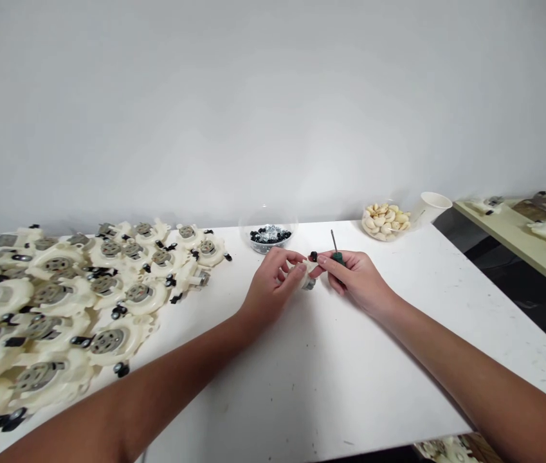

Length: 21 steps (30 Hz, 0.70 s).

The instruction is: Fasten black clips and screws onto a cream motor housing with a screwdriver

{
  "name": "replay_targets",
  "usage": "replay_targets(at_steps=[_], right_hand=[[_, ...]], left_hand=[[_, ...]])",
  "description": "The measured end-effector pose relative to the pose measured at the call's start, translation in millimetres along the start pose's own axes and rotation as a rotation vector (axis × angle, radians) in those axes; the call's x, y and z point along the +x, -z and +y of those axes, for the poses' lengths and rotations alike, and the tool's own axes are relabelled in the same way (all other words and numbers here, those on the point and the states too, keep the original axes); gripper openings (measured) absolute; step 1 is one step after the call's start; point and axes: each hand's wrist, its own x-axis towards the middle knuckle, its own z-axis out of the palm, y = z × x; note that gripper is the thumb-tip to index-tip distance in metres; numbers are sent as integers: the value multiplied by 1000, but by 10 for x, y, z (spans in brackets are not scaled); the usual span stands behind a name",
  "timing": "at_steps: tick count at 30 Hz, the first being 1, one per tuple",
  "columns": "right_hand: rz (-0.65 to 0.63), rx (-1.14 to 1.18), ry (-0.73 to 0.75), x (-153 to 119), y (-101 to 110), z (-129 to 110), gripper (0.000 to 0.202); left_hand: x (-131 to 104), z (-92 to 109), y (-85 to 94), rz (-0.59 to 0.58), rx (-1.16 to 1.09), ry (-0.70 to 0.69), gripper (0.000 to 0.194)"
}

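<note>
My left hand (277,280) is closed around a small cream plastic part with a grey metal piece (308,283), mostly hidden by the fingers. In my right hand (354,276) is a screwdriver with a green handle (338,258), its thin shaft pointing up and away from the part. The right thumb and forefinger reach to a small black piece (313,256) at the top of the cream part. Whether they pinch it or only touch it is hard to tell. Both hands are close together above the white table (273,386).
Many cream motor housings (109,289) cover the table's left side. Toward the wall stands a clear bowl (267,235) of black pieces and screws. A clear container of cream pieces (385,222) and a white cup (433,206) are at back right. Another table (518,238) stands beyond a gap.
</note>
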Motion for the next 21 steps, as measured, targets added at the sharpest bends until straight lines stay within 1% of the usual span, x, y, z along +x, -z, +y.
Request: replay_targets(at_steps=[4, 6, 9, 13, 17, 21], right_hand=[[90, -28, 15, 51, 52, 32, 38], [98, -30, 16, 80, 83, 54, 41], [48, -46, 11, 94, 94, 72, 42], [-22, -137, 31, 54, 39, 37, 37], [-57, -275, 122, 11, -1, -6, 29], [-75, -372, 187, 3, 23, 0, 26]], left_hand=[[1, -23, -6, -8, -59, 83, 23], [1, -24, -7, -7, -91, 128, 22], [4, -13, -9, 5, -132, 172, 20], [9, 2, -13, 9, -145, 167, 21], [14, -3, -16, -10, -146, 152, 24], [21, -19, -8, -44, -146, 116, 26]])
